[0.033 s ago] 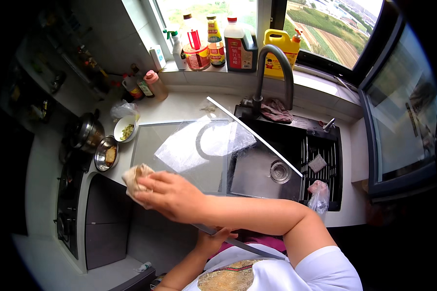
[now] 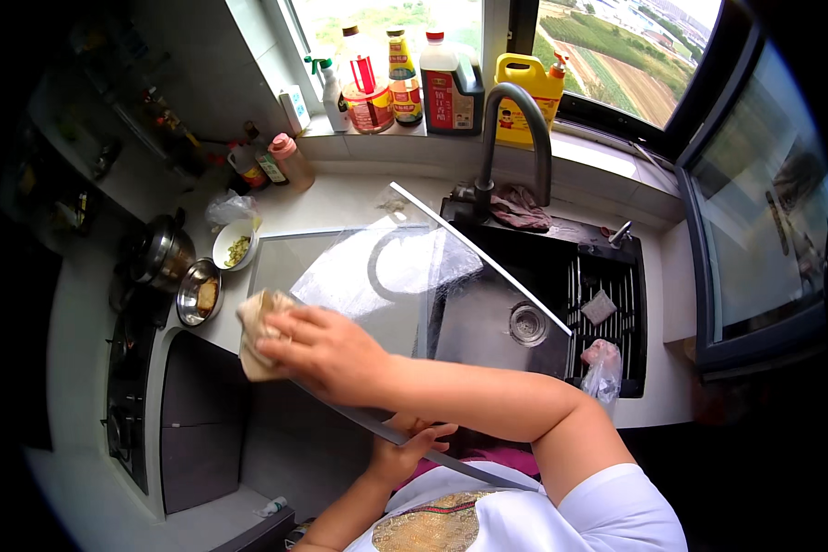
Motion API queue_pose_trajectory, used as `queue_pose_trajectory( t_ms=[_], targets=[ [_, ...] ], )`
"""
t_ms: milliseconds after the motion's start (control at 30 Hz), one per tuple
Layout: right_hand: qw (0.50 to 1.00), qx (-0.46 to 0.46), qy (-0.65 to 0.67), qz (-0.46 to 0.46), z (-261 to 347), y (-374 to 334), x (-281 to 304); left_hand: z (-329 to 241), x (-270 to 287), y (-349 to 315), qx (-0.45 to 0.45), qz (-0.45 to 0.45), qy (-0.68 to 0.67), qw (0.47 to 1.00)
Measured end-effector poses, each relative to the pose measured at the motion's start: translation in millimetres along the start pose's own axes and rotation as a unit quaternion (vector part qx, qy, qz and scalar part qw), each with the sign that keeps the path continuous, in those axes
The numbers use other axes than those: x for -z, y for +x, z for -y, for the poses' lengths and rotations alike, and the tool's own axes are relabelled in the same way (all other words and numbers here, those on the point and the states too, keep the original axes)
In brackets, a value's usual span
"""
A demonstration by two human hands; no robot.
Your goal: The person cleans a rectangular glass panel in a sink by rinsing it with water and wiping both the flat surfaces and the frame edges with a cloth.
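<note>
A clear panel (image 2: 340, 276), probably a glass shelf, slants over the counter and sink. White trim (image 2: 483, 260) runs along its far right side, grey trim (image 2: 370, 423) along its near side. My left hand (image 2: 405, 453) is closed on the near trim, thumb on top, some fingers hidden beneath. My right hand (image 2: 327, 354) reaches across to the panel's left end. Its fingers are closed on a folded beige cloth (image 2: 262, 340), which seems to touch the panel there; the contact is partly hidden.
Beneath the panel is a black sink (image 2: 460, 345) with a curved tap (image 2: 545, 156). A drying rack (image 2: 616, 276) sits at its right. A white bowl (image 2: 235, 244), steel bowl (image 2: 198, 294) and pot (image 2: 170, 250) stand left. Bottles (image 2: 446, 92) line the sill; an open window pane (image 2: 768, 230) juts in.
My right hand and the cloth have shifted slightly away from me and to the right along the panel's left end. My left thumb has moved a little outward; the hand remains on the trim.
</note>
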State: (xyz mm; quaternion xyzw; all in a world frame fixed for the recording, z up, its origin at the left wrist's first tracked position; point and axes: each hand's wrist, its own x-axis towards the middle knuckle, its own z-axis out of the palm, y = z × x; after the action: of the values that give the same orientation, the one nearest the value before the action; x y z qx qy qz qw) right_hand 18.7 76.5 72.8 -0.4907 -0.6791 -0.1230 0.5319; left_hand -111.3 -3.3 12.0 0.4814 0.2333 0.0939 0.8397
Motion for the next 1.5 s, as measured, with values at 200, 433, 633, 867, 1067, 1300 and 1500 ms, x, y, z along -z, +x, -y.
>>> queue_pose_trajectory(
  t_ms=[200, 433, 633, 867, 1067, 1300, 1500],
  targets=[
    [0.963, -0.233, -0.139, -0.006, -105.0, -55.9, 44.1, -1.3, -6.4, -8.5, -0.021, -0.039, 0.016, 0.999],
    [0.909, -0.392, -0.134, 0.043, -109.8, -239.2, 129.4, 6.0, 5.8, -14.9, -0.024, -0.064, 0.003, 0.998],
    [0.974, -0.155, 0.096, 0.135, 35.0, -193.6, 119.5, 6.7, 10.1, -6.4, -0.052, -0.046, -0.055, 0.996],
    [0.922, -0.363, -0.133, 0.008, -111.6, -218.1, 134.5, -3.3, 2.8, -14.4, -0.019, -0.06, 0.003, 0.998],
    [0.983, -0.171, 0.037, 0.061, -28.7, -149.0, 69.7, 4.5, 14.2, -11.9, -0.031, -0.075, 0.007, 0.997],
    [0.97, -0.232, -0.026, 0.069, -53.7, -148.8, 77.8, 3.9, 20.2, -16.1, -0.014, -0.045, -0.019, 0.999],
    [0.922, -0.371, -0.108, 0.037, -115.1, -199.8, 105.6, 6.4, 17.7, -10.8, -0.001, -0.049, -0.041, 0.998]
  ],
)
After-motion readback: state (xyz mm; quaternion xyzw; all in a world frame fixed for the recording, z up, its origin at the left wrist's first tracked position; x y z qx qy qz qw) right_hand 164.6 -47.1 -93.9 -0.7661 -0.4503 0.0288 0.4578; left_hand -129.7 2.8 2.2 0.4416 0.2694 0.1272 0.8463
